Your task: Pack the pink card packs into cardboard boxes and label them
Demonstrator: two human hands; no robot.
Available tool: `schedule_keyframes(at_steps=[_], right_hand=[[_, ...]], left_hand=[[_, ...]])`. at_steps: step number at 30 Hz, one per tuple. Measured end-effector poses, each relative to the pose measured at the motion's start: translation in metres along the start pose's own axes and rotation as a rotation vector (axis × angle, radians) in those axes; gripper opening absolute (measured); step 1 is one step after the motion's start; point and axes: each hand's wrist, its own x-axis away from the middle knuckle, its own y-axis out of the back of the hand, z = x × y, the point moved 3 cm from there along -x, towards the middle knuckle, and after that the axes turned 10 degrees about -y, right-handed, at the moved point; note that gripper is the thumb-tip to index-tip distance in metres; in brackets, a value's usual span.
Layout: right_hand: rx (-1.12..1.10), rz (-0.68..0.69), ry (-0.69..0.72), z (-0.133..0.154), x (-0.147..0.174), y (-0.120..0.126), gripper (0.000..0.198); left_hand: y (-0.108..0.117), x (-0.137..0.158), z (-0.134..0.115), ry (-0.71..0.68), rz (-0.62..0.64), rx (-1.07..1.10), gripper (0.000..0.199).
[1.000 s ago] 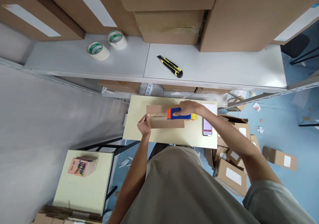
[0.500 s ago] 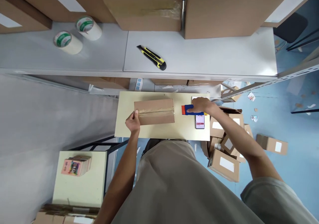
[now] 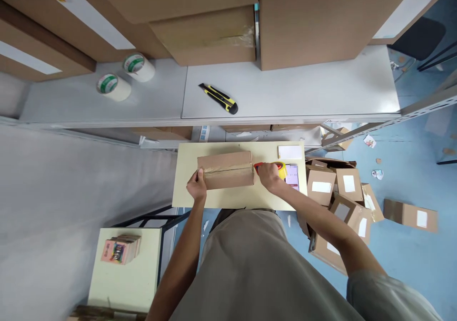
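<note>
A closed cardboard box (image 3: 228,161) lies on the pale yellow tabletop (image 3: 221,199), with clear tape along its middle seam. My left hand (image 3: 197,186) grips the box's left end, thumb on top and fingers against the side. In my right hand (image 3: 269,176) is a tape dispenser (image 3: 282,170), its red tip pointing left, right at the box's right end; whether it touches cannot be told. Yellow shows behind the hand, and my fingers cover most of the handle. Just right of the dispenser, a phone (image 3: 292,176) with a lit screen lies partly covered.
White labels (image 3: 289,152) lie at the table's back right. On the grey shelf (image 3: 303,92) ahead are a utility knife (image 3: 219,98), two tape rolls (image 3: 139,68) and large cartons (image 3: 339,21). Boxes (image 3: 321,186) fill a carton at right. Books (image 3: 121,249) sit on the left side table.
My right hand has moved left with the tape dispenser, from over the phone to the box's right end. The labels and more of the phone now show. My left hand keeps hold of the box.
</note>
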Motion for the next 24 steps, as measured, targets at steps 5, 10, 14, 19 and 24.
schedule_keyframes(at_steps=[5, 10, 14, 19, 24], right_hand=[[-0.037, -0.016, -0.083, -0.016, 0.012, -0.023, 0.029], [-0.144, -0.12, -0.203, -0.046, 0.051, -0.002, 0.046], [-0.265, -0.391, -0.203, -0.049, 0.09, 0.052, 0.051], [-0.319, -0.912, -0.101, -0.044, 0.106, 0.142, 0.05], [-0.244, -1.154, -0.025, -0.045, 0.077, 0.203, 0.034]], left_hand=[[-0.003, -0.002, 0.006, 0.03, 0.036, -0.029, 0.052], [-0.003, 0.014, -0.014, -0.036, -0.056, 0.023, 0.084], [0.001, 0.037, -0.1, -0.472, -0.061, 0.156, 0.086], [0.023, 0.054, -0.25, -1.06, -0.019, 0.366, 0.079], [0.04, 0.039, -0.328, -1.222, -0.021, 0.408, 0.066]])
